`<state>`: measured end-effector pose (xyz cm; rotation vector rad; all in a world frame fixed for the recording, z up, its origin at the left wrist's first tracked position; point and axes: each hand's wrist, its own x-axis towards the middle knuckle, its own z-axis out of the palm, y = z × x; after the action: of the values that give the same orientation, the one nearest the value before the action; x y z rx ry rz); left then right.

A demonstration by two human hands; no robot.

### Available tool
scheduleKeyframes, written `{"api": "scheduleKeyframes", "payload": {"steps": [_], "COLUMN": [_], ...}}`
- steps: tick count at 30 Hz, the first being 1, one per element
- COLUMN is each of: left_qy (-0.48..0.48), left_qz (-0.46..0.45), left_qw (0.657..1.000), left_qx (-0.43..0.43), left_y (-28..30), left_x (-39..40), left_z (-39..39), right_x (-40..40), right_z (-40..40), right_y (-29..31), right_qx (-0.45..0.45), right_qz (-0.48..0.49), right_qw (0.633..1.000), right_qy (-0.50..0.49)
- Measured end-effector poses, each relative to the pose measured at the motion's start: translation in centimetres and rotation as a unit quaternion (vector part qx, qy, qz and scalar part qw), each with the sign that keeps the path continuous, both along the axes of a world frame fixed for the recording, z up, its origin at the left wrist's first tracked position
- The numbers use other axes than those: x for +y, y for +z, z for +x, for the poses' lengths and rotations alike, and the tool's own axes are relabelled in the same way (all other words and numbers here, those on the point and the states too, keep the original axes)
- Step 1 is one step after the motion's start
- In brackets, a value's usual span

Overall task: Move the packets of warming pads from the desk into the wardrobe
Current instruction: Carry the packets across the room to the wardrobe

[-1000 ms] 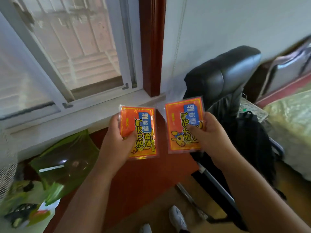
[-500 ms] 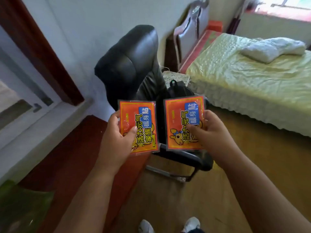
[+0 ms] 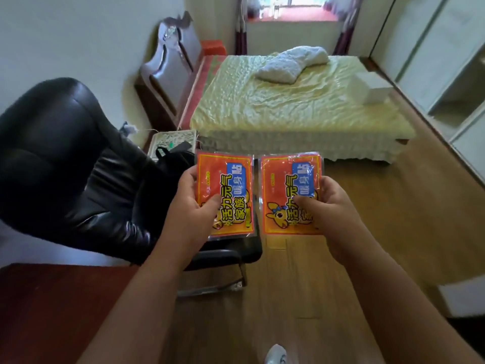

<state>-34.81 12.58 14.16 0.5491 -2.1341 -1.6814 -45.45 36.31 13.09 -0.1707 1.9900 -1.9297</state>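
I hold two orange-red packets of warming pads side by side in front of me, above the floor. My left hand (image 3: 193, 216) grips the left packet (image 3: 228, 185), thumb on its front. My right hand (image 3: 332, 214) grips the right packet (image 3: 286, 185) the same way. Both packets face me, printed with yellow characters and a blue label. The white wardrobe (image 3: 441, 61) with pale doors runs along the right wall. A corner of the dark red desk (image 3: 52, 306) shows at the lower left.
A black leather office chair (image 3: 65, 164) stands at the left, a black bag on its seat. A bed (image 3: 288, 106) with a yellow-green cover fills the middle, a white box (image 3: 372, 88) at its right edge. Wooden floor (image 3: 393, 206) runs between bed and wardrobe.
My view has swung right, away from the window and desk toward the bed and wardrobe. Both hands keep the same hold on the packets.
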Motion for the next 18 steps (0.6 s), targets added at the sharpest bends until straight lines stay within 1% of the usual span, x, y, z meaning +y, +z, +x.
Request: {"api": "scheduleKeyframes", "payload": {"steps": [6, 9, 13, 18], "left_qy": [-0.067, -0.106, -0.167, -0.238], "left_qz": [0.004, 0.014, 0.019, 0.020], "left_qw": [0.998, 0.994, 0.986, 0.971], "left_qx": [0.018, 0.012, 0.004, 0.000], "left_y": [-0.4, -0.5, -0.5, -1.0], "left_x": [6.3, 9.3, 12.5, 15.7], "left_z": [-5.7, -8.0, -11.3, -15.5], "right_x": [6.9, 10.0, 13.3, 16.3], "right_z": [-2.5, -3.2, -3.9, -4.8], "right_y": [-0.3, -0.3, -0.4, -0.9], "right_qx": [0.019, 0.020, 0.008, -0.011], "right_qz": [-0.018, -0.021, -0.028, -0.007], "right_qw": [0.997, 0.994, 0.985, 0.971], "right_qy": [-0.067, -0.108, -0.169, -0.239]}}
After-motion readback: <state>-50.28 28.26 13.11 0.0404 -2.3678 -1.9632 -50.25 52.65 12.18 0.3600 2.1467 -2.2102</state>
